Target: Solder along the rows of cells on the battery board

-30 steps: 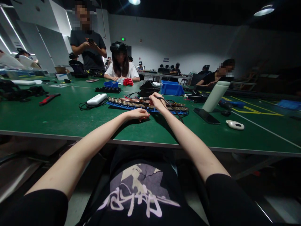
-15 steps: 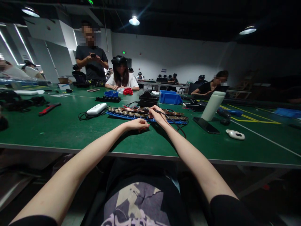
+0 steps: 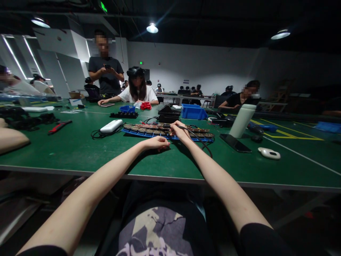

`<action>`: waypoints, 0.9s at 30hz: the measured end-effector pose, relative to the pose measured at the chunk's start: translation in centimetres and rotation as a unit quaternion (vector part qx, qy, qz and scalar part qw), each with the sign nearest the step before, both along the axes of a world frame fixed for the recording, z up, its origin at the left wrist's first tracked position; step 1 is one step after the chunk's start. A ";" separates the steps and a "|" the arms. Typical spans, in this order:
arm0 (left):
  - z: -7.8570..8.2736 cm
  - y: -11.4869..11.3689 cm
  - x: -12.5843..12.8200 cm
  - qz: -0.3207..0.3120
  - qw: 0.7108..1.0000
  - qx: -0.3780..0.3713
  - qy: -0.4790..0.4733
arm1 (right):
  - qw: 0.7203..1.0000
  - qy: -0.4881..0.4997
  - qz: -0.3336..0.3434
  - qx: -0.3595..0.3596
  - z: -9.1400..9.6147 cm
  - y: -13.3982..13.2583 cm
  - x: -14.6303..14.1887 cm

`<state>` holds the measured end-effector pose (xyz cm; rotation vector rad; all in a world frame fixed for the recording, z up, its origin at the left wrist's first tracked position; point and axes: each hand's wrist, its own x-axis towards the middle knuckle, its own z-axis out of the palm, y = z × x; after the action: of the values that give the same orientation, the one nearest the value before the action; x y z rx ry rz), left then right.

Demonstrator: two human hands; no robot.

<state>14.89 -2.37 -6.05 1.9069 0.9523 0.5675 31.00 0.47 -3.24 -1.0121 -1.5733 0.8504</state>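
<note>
A long blue holder (image 3: pixel 142 134) lies across the table, with rows of thin strips and wires in copper and dark tones on it. Over its middle, my right hand (image 3: pixel 179 130) is closed in a pen grip on a soldering iron (image 3: pixel 167 125), a dark pen-shaped tool. Its black cable (image 3: pixel 198 138) runs back over my wrist to the table. The iron's tip is too small to make out against the strips. My left hand (image 3: pixel 158 143) rests on the table just in front of the holder, fingers curled inward. Whatever those fingers hold, if anything, is hidden.
Left of the holder lies a white power bank (image 3: pixel 112 126) with a black cord. Red-handled pliers (image 3: pixel 60 127) are farther left. At right stand a pale green bottle (image 3: pixel 243 121), a phone (image 3: pixel 235 143) and a white oval device (image 3: pixel 269 153). A blue bin (image 3: pixel 194 111) is behind. People sit across.
The person across has stretched an arm to the flat phone-like thing at left. Another person's forearm has come in at the left edge. My hands stay nearly still; the view has shifted slightly.
</note>
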 end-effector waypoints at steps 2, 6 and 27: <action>0.0 0.0 0.0 -0.001 1.000 -0.001 -0.001 | 1.000 0.008 0.002 -0.001 0.1 -0.2 -0.1; -0.1 0.1 0.0 0.003 1.000 0.002 0.001 | 1.000 0.008 0.004 0.003 0.0 -0.1 0.0; 0.2 -0.1 0.1 -0.009 1.000 0.001 0.006 | 0.994 0.099 -0.020 0.034 0.2 0.8 0.8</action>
<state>15.01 -2.52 -5.89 1.9200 0.9423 0.5467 31.84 1.28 -3.03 -0.8814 -1.4000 0.8372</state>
